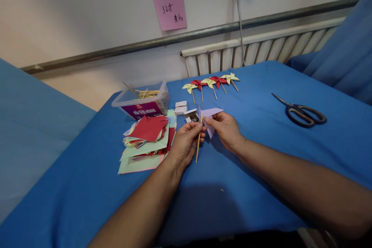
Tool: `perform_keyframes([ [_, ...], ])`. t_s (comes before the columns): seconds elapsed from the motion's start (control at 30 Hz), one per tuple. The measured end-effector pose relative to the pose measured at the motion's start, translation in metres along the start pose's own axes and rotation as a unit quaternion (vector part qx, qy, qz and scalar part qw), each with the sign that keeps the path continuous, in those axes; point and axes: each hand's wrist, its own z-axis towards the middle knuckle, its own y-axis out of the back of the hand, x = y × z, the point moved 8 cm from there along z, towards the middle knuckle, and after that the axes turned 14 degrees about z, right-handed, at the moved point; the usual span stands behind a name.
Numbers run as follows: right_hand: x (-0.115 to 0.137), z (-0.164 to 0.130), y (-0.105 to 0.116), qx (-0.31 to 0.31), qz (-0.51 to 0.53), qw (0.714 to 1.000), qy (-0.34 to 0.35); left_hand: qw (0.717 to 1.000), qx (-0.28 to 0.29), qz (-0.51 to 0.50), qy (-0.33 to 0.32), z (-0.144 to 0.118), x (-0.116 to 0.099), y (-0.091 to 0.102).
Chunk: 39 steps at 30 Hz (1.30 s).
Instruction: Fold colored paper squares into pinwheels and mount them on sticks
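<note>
1. A folded lilac paper piece [209, 118] is held just above the blue table cover [261, 143], near the middle of the table, with a thin wooden stick [199, 139] against its left edge.
2. The right hand [225, 130] grasps the lilac paper, fingertips pinched on its folds.
3. The left hand [184, 143] pinches the stick near its upper end; the stick hangs down and slightly left past the palm.
4. Just behind the hands sit small white boxes [181, 107], one of them [191, 114] open.
5. To the left lies a loose pile of coloured paper squares [147, 139], red on top, green and pink beneath.
6. Behind the pile stands a clear plastic tub [142, 102] holding more sticks.
7. Further back, a row of five finished pinwheels [212, 82], alternating yellow and red, lies flat on the cover.
8. Well to the right, black-handled scissors [300, 112] rest shut on the cover.
9. On the wall above hangs a pink note [170, 9] with handwriting, and a radiator [261, 48] runs behind the table.
</note>
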Motion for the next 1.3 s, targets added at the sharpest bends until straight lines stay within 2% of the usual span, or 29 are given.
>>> perform_keyframes([
  [0.4,-0.001,0.001,0.001,-0.005,-0.011,1.000,-0.003,1.000,-0.007,0.015,-0.010,0.001,-0.002,0.000],
  [0.73,-0.002,0.001,0.000,0.000,0.000,1.000,-0.010,0.994,-0.046,0.084,-0.045,-0.001,-0.011,0.004],
  [1.03,-0.004,0.001,0.002,0.003,-0.004,1.000,-0.012,0.970,-0.111,0.197,-0.092,-0.003,-0.018,0.010],
  [1.2,-0.002,0.000,0.003,-0.003,-0.022,1.000,-0.014,0.957,-0.117,0.244,-0.103,-0.004,-0.019,0.010],
  [1.3,-0.001,-0.001,0.003,-0.001,-0.024,1.000,-0.018,0.938,-0.128,0.293,-0.132,-0.007,-0.028,0.010],
])
